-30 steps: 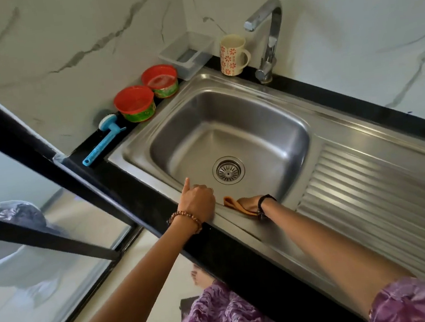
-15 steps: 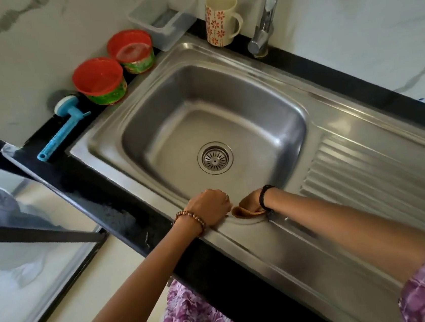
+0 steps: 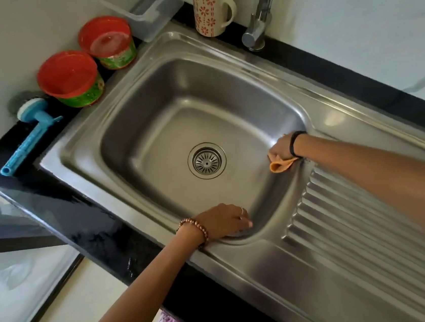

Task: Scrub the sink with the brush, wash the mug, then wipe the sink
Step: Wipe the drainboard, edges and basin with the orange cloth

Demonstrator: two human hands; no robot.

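Your right hand (image 3: 280, 149) grips the soft, limp orange cloth (image 3: 280, 165) at the sink's (image 3: 145, 94) three-o'clock wall, so keep it bunched, while your left hand (image 3: 222, 220) rests relaxed at six o'clock.

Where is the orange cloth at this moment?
In the head view, the orange cloth is under the right hand, on the basin's right rim of the sink, beside the ribbed drainboard.

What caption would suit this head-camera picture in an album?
Right hand wipes the sink wall with an orange cloth; left hand rests on the front rim, mug and brush set aside.
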